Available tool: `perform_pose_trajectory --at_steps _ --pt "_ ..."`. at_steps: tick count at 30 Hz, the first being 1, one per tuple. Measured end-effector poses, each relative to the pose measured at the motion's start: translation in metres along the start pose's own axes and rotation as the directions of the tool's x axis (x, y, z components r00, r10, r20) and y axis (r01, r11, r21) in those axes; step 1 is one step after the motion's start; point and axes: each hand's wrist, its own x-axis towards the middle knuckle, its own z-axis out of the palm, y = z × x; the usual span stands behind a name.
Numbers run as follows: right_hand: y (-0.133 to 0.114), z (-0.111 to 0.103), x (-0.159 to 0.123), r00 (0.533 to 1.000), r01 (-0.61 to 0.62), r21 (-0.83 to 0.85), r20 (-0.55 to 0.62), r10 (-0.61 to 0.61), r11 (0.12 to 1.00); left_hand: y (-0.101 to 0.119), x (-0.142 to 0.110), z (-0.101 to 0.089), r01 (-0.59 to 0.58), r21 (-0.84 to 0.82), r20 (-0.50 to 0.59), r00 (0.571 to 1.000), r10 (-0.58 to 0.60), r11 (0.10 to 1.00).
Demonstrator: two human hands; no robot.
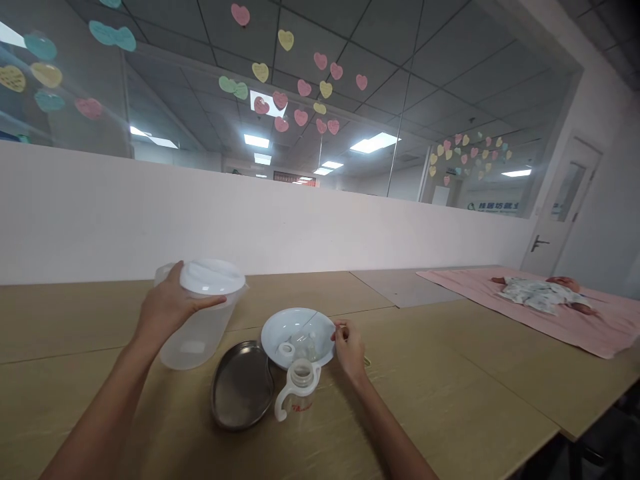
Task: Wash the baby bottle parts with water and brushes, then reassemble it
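My left hand (167, 300) is wrapped round the top of a translucent plastic pitcher (193, 340), with the thumb stretched out below its white lid (213, 275). The pitcher leans slightly on the table. At the right rim of a white bowl (270, 331), my right hand (349, 347) is closed in a pinch, its fingertips on the edge. Inside the bowl lie clear and white bottle parts (303, 343). An open, lidless baby bottle (301, 400) with a white handle stands in front of the bowl. Left of that bottle is a metal kidney dish (243, 387).
A small yellowish object (367, 362) shows partly behind my right wrist. To the right, a baby doll (533, 295) in patterned clothes lies on a pink cloth (450, 283). A grey mat (400, 288) lies beside the cloth. A white wall (300, 227) with windows runs along the table's back.
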Motion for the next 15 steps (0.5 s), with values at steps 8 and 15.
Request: perform_pose_trajectory --at_steps 8,15 --pt "-0.001 0.001 0.000 1.000 0.008 -0.012 0.011 -0.008 1.000 0.037 -0.015 0.014 -0.400 0.052 -0.170 0.899 0.403 0.915" --pt "0.006 0.003 0.001 0.997 0.072 -0.072 0.005 -0.072 0.995 0.043 -0.019 0.021 -0.595 0.125 -0.270 0.750 0.604 0.794"
